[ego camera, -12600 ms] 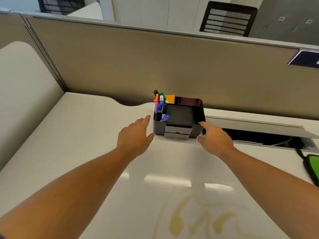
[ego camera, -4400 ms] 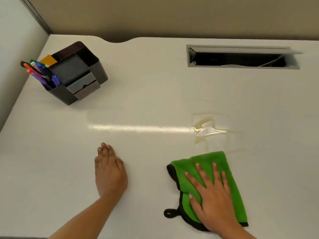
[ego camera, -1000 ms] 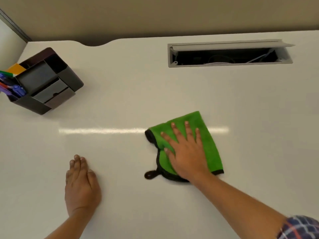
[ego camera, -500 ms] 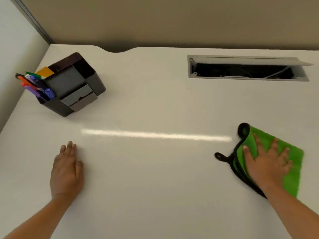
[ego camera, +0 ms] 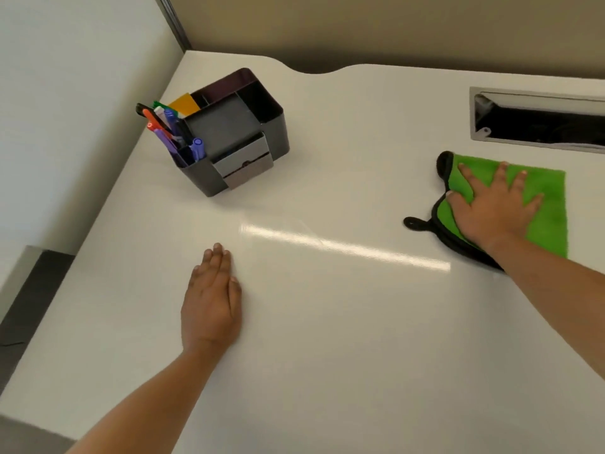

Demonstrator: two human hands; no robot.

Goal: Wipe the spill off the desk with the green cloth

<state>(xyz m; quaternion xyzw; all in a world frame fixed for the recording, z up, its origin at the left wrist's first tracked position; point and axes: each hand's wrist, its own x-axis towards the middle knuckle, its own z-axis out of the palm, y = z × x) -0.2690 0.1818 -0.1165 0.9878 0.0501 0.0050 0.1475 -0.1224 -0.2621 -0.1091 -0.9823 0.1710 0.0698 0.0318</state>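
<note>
The green cloth [ego camera: 543, 198], edged in black with a small hanging loop, lies folded on the white desk [ego camera: 327, 322] at the right, just in front of the cable slot. My right hand [ego camera: 491, 208] presses flat on it, fingers spread. My left hand [ego camera: 212, 299] rests palm down on the bare desk at centre left, fingers together, holding nothing. No spill shows on the desk surface; only a bright streak of reflected light crosses the middle.
A black desk organiser [ego camera: 229, 136] with several coloured pens stands at the back left. A recessed cable slot [ego camera: 537, 122] with an open flap lies at the back right. A beige partition [ego camera: 393, 24] runs behind the desk, a white panel along the left.
My right hand has slid the cloth from the desk's middle to the right, then a little farther back toward the cable slot. My left hand has stayed flat on the desk.
</note>
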